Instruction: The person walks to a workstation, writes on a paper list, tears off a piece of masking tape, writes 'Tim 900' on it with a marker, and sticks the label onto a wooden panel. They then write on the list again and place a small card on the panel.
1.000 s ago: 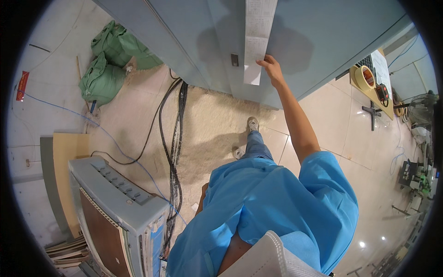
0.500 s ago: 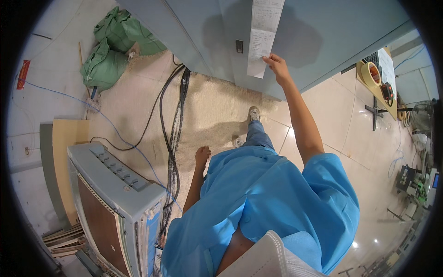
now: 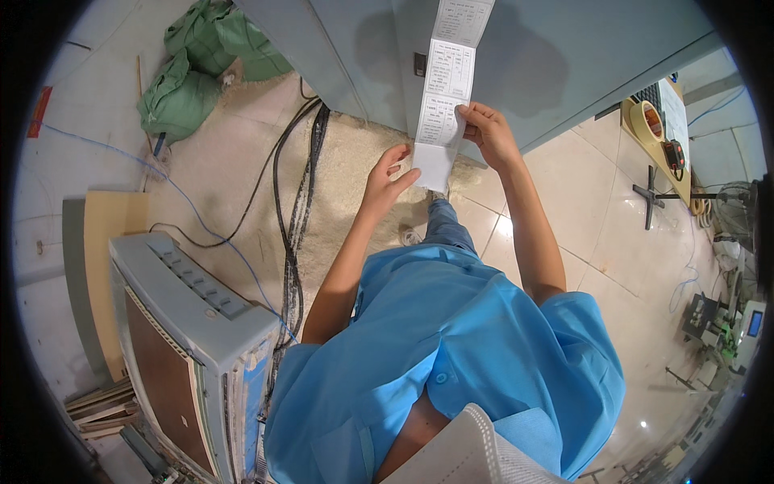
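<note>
A long white strip of printed labels point(image 3: 442, 113) hangs in front of a blue-grey cabinet point(image 3: 532, 56), with crosswise creases and a blank lower end. My right hand point(image 3: 492, 137) pinches the strip's right edge between thumb and fingers. Beside the left edge, near the blank part, is my left hand point(image 3: 382, 181), its thumb and fingers apart; the thumb tip is close to the paper or touching it. The strip's upper end runs out of the picture. A dark recessed latch point(image 3: 419, 64) shows on the cabinet just left of the strip.
Black cables point(image 3: 292, 185) cross the floor at my left, near a grey machine housing point(image 3: 193, 298) and leaning boards point(image 3: 113, 266). Green sacks point(image 3: 181, 101) sit at the far left. To the right, a small table point(image 3: 680, 173) carries a tape roll point(image 3: 647, 121).
My left hand has risen from beside my body to the strip's lower end. The strip and my right hand have come lower and nearer to me, and more labels show.
</note>
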Action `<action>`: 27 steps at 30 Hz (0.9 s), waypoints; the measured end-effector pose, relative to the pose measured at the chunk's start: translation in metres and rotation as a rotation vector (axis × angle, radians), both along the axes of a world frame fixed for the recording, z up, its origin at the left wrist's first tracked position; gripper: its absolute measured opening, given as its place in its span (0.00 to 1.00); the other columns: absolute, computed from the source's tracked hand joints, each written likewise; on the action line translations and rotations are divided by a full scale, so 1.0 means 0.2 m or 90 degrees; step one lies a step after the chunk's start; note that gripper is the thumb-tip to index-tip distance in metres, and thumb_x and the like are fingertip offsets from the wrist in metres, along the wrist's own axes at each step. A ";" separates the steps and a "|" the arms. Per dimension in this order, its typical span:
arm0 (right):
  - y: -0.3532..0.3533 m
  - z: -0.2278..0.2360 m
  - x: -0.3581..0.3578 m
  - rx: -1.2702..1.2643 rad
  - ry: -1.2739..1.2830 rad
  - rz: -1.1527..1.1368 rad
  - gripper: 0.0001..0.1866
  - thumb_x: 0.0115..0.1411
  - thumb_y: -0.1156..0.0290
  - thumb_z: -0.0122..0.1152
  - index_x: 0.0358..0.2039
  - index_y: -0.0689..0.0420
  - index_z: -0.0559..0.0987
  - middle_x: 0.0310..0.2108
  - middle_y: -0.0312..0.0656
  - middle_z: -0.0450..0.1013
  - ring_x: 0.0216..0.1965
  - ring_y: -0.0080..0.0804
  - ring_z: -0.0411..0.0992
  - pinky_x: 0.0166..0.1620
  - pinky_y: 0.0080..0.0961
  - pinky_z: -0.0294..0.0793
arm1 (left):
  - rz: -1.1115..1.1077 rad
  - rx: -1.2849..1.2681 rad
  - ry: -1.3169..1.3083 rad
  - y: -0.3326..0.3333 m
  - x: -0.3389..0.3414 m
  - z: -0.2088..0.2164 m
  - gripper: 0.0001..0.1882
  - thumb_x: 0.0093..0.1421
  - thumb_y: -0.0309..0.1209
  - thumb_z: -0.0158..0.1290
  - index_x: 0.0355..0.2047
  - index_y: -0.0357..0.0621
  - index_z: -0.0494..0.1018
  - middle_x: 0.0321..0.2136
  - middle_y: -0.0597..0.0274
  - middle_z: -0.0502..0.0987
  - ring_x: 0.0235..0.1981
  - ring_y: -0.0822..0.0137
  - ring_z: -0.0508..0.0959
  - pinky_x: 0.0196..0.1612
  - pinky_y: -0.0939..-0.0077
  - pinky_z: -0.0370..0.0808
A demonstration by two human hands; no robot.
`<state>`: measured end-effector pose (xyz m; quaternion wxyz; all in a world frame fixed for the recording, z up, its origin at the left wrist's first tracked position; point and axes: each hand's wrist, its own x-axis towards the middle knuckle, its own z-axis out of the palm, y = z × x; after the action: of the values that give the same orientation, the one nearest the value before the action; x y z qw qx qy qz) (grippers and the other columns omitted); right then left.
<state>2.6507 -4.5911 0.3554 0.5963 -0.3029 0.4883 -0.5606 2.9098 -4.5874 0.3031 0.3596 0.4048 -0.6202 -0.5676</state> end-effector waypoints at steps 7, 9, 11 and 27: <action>0.09 0.09 0.03 -0.024 0.013 -0.020 0.15 0.72 0.65 0.58 0.48 0.65 0.82 0.44 0.43 0.82 0.46 0.32 0.80 0.57 0.33 0.75 | -0.034 0.126 0.125 0.03 -0.07 0.12 0.15 0.65 0.27 0.61 0.50 0.36 0.78 0.41 0.62 0.83 0.42 0.73 0.80 0.49 0.76 0.75; 0.10 0.10 0.03 -0.032 0.027 -0.007 0.16 0.72 0.65 0.58 0.49 0.66 0.81 0.45 0.43 0.82 0.47 0.33 0.80 0.57 0.33 0.75 | -0.033 0.125 0.131 0.04 -0.07 0.13 0.11 0.66 0.26 0.60 0.48 0.36 0.79 0.38 0.65 0.83 0.38 0.76 0.79 0.45 0.79 0.75; 0.11 0.12 0.04 -0.021 0.035 -0.021 0.16 0.71 0.66 0.59 0.49 0.66 0.81 0.48 0.45 0.81 0.49 0.33 0.79 0.58 0.33 0.75 | -0.030 0.143 0.133 0.04 -0.08 0.15 0.11 0.66 0.25 0.60 0.47 0.35 0.79 0.38 0.65 0.82 0.38 0.77 0.78 0.45 0.80 0.74; 0.30 0.55 0.26 -0.529 0.894 0.026 0.15 0.47 0.74 0.75 0.37 0.54 0.83 0.35 0.36 0.75 0.38 0.39 0.72 0.40 0.37 0.71 | -0.024 -0.034 0.128 0.06 -0.05 0.48 0.10 0.62 0.20 0.58 0.43 0.36 0.83 0.40 0.61 0.84 0.43 0.71 0.80 0.49 0.76 0.77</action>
<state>2.7034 -4.5306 0.4652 0.0001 -0.7888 0.4947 -0.3647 2.8990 -4.5755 0.3992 0.4200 0.3244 -0.6032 -0.5954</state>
